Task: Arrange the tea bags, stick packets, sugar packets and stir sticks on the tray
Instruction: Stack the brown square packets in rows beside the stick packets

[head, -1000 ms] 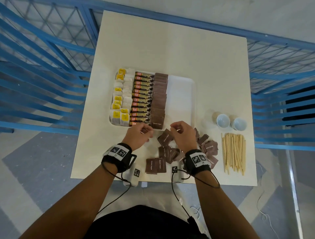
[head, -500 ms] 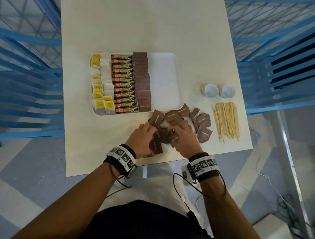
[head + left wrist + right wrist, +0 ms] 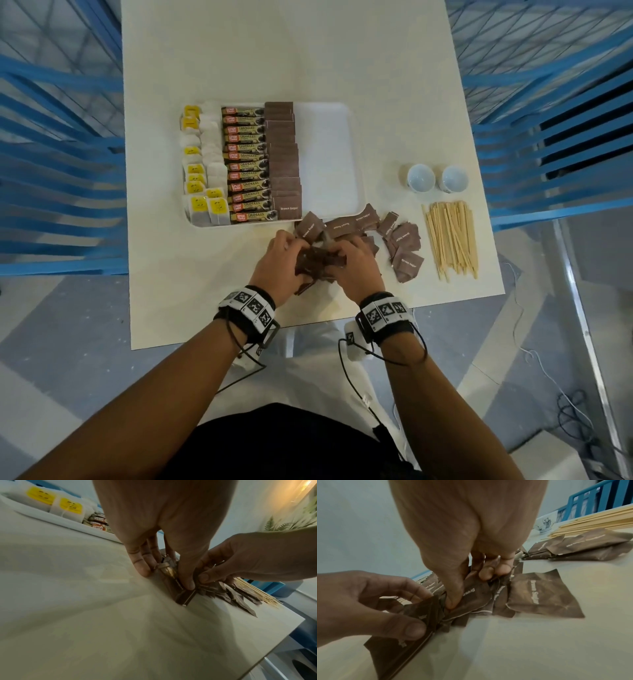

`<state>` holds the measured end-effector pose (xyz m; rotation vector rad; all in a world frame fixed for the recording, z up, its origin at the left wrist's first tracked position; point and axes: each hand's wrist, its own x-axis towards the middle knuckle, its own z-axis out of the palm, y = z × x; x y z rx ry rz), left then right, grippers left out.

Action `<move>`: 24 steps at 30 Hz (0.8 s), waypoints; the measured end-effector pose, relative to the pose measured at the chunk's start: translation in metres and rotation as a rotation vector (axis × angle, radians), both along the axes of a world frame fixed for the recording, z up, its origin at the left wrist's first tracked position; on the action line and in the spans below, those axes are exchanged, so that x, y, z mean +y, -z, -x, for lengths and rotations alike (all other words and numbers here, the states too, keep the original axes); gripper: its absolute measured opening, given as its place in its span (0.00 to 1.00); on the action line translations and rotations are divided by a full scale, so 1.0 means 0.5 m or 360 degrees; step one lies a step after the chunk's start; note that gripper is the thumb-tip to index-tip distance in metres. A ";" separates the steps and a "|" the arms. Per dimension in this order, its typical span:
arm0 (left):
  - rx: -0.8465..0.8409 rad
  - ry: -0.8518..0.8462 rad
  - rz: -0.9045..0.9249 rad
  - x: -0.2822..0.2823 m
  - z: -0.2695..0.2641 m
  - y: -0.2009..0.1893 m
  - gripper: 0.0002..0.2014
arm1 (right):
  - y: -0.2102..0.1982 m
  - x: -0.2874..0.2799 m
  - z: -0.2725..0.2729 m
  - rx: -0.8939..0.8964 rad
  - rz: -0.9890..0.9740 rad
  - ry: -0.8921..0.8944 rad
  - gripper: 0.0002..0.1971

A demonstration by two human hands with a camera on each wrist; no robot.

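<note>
Gathering at the near middle of the worktop [image 3: 205,274]: a bunch of brown sugar packets [image 3: 317,262], held between both hands just short of the tray's near edge; left hand [image 3: 279,265], its grip closed on the bunch, thumb and fingertips pinching the packets' left side, seen close in the right wrist view [image 3: 368,601]; right hand [image 3: 354,269], its grip likewise closed on the same bunch, thumb pressed onto a packet printed "Brown Sugar" and fingers curled behind it, seen from the left wrist view [image 3: 240,561]; the two hands nearly touching over the packets.

Loose sugar packets [image 3: 404,240]: scattered flat and overlapping on the worktop, just right of the hands and along the tray's near right corner; several lying face up.

Tray [image 3: 329,154], white, rectangular, beyond the hands: tea bags [image 3: 202,168] with yellow tags along its left side; stick packets [image 3: 246,164] in a column beside them; a column of arranged sugar packets [image 3: 284,161] next to those; the right part of the tray bare.

Stir sticks [image 3: 452,236]: a loose wooden heap on the worktop, right of the scattered packets, off the tray.

Two small white cups [image 3: 435,178]: side by side, beyond the stir sticks.

Blue railing [image 3: 61,171]: on both sides of the worktop.
</note>
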<state>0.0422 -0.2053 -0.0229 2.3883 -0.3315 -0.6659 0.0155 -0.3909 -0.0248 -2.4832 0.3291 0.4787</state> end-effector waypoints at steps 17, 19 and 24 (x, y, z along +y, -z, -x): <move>0.0442 -0.1026 0.0570 0.022 -0.059 -0.048 0.07 | -0.097 -0.045 -0.087 -0.0039 -0.0322 0.0039 0.09; 0.0498 -0.1161 0.0666 0.019 -0.074 -0.053 0.09 | -0.120 -0.056 -0.113 -0.0068 -0.0471 0.0067 0.10; 0.0810 -0.1483 0.1056 -0.015 -0.108 -0.050 0.22 | -0.183 -0.068 -0.170 -0.0027 -0.1132 0.0110 0.12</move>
